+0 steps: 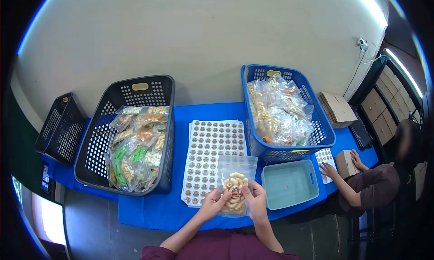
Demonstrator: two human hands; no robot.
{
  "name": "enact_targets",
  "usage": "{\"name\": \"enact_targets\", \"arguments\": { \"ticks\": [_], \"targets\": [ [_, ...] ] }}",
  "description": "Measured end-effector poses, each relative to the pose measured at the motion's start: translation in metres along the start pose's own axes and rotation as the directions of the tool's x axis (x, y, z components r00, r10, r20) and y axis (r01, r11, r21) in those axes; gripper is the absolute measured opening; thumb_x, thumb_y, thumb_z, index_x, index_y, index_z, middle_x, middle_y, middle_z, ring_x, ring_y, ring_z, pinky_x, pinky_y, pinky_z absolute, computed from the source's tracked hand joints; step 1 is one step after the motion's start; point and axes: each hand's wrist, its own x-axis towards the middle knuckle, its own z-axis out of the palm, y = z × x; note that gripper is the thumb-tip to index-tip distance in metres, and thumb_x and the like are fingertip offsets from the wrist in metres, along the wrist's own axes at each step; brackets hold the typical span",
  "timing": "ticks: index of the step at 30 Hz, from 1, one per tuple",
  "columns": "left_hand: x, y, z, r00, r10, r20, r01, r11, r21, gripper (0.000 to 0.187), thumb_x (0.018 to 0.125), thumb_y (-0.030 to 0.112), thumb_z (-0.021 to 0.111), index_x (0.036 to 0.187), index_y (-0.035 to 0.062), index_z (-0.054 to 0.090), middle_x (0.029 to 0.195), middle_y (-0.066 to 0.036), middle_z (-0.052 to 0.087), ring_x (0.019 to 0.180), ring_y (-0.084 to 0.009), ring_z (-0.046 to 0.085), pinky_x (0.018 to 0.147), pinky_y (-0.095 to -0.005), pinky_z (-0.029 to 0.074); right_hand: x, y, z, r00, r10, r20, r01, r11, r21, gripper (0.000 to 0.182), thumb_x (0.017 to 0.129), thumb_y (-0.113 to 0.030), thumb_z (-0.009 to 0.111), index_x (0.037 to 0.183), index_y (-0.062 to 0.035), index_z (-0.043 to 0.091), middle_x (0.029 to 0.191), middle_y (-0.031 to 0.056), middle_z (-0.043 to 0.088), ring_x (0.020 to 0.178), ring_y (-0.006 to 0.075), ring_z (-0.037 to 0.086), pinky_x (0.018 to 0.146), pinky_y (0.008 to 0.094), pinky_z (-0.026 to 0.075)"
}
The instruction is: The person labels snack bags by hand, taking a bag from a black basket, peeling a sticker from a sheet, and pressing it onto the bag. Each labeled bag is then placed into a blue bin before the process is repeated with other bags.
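My left hand [214, 205] and right hand [256, 201] both grasping a clear snack bag [237, 178], thumbs [247, 193] at its round sticker [235, 191], held above the front edge of the blue table [153, 211], sticker sheets [211, 153] behind, green tray [288, 187] rightward along that edge.

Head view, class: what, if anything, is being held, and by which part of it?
A clear pouch of curved snacks, held at both sides of its filled lower part by the left grip and right grip.

Left hand [212, 205] and right hand [256, 202] hold a clear snack pouch [236, 182] at lower centre; large black basket [96, 153] at left, blue basket [271, 154] at upper right.
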Motion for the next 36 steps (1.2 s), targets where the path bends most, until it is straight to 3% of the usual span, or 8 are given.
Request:
{"name": "enact_targets", "arguments": {
  "ticks": [4,10,14,15,21,24,32,36],
  "targets": [
    [0.011,-0.006,0.018,0.999,-0.036,0.016,0.036,0.999,-0.031,0.038,0.087,0.021,0.052,0.116,-0.0037,0.044,0.103,-0.008,0.056,0.092,-0.0098,0.052,0.079,-0.0238,0.044,0.006,-0.017,-0.022,0.999,0.013,0.031,-0.013,1.0,0.015,0.017,0.082,-0.015,0.059,0.087,0.0003,0.056,0.076,0.0003,0.057,0.07,0.0039,0.051,0.063,0.0187,0.041],
    [0.037,-0.018,0.037,0.994,-0.093,-0.059,0.102,0.981,0.163,0.035,0.084,0.021,0.057,0.109,-0.0029,0.05,0.087,-0.005,0.061,0.076,-0.0064,0.057,0.065,-0.0201,0.047,0.013,-0.018,-0.052,1.0,-0.014,0.004,0.014,1.0,-0.009,0.013,0.082,-0.012,0.059,0.088,-0.0004,0.056,0.079,0.0003,0.057,0.072,0.0045,0.051,0.066,0.0194,0.041],
    [0.048,-0.031,0.068,0.972,0.091,-0.215,-0.067,0.991,0.117,0.027,0.083,0.02,0.058,0.097,-0.0031,0.057,0.08,-0.004,0.062,0.069,-0.0053,0.056,0.059,-0.0186,0.046,0.012,-0.015,-0.063,0.989,-0.146,0.034,0.149,0.976,-0.156,0.02,0.08,-0.01,0.061,0.094,0.0022,0.054,0.085,0.0032,0.058,0.078,0.0061,0.052,0.07,0.02,0.041],
    [0.05,-0.033,0.073,0.974,0.102,-0.202,-0.075,0.988,0.137,0.026,0.084,0.019,0.057,0.097,-0.0034,0.057,0.08,-0.005,0.062,0.07,-0.0056,0.056,0.06,-0.0192,0.046,0.011,-0.021,-0.067,0.991,-0.132,0.027,0.135,0.965,-0.224,0.021,0.08,-0.01,0.061,0.095,0.0035,0.054,0.086,0.0045,0.059,0.081,0.007,0.053,0.072,0.0206,0.042],
    [0.055,-0.045,0.097,0.984,0.157,-0.088,-0.141,0.975,0.171,0.026,0.086,0.019,0.054,0.097,-0.005,0.056,0.082,-0.005,0.062,0.074,-0.007,0.055,0.064,-0.0214,0.046,0.011,-0.021,-0.106,1.0,-0.006,0.002,0.006,1.0,0.003,0.02,0.082,-0.01,0.058,0.095,0.0037,0.054,0.087,0.0051,0.06,0.077,0.0079,0.055,0.071,0.0211,0.044],
    [0.056,-0.058,0.104,0.995,0.085,-0.043,-0.076,0.982,0.175,0.027,0.086,0.02,0.053,0.098,-0.0049,0.056,0.085,-0.005,0.062,0.075,-0.007,0.055,0.065,-0.0216,0.046,0.006,-0.026,-0.123,1.0,0.012,0.022,-0.012,1.0,0.008,0.019,0.083,-0.012,0.057,0.095,0.0031,0.054,0.087,0.0044,0.059,0.078,0.0079,0.054,0.072,0.0207,0.043],
    [0.059,-0.056,0.144,0.999,0.004,-0.044,0.006,0.977,0.214,0.03,0.081,0.019,0.061,0.1,-0.0022,0.056,0.088,-0.006,0.062,0.077,-0.0079,0.057,0.066,-0.0214,0.047,0.002,-0.038,-0.145,0.996,-0.073,-0.046,0.077,0.991,0.106,0.015,0.082,-0.008,0.057,0.093,0.0019,0.055,0.086,0.0048,0.059,0.081,0.0079,0.055,0.073,0.0211,0.043],
    [0.059,-0.071,0.148,1.0,-0.003,0.008,0.0,0.96,0.279,0.029,0.079,0.018,0.063,0.099,-0.0024,0.056,0.087,-0.006,0.062,0.076,-0.0078,0.057,0.066,-0.0218,0.047,-0.002,-0.031,-0.164,0.996,-0.08,-0.049,0.076,0.993,-0.088,0.014,0.082,-0.007,0.057,0.093,0.0015,0.055,0.085,0.0051,0.059,0.078,0.0081,0.055,0.07,0.0213,0.044]
  ]
}}
